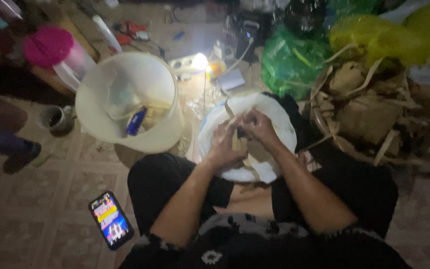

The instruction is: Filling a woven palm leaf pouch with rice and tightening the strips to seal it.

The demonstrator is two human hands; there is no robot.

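Tan strip (238, 142) btwn hands, grip unclear, dim.

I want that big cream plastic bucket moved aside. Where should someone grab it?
Probably the cream plastic bucket by its upper rim, from the bare floor side at its left. It lies tipped with its open mouth toward the camera, so the rim edge is exposed there.

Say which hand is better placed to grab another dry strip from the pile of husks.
Right, probably. The pile of dry husks lies on the right hand's side, close beside it. The left hand sits farther off, toward the pale bucket, and grips the strip both hands share.
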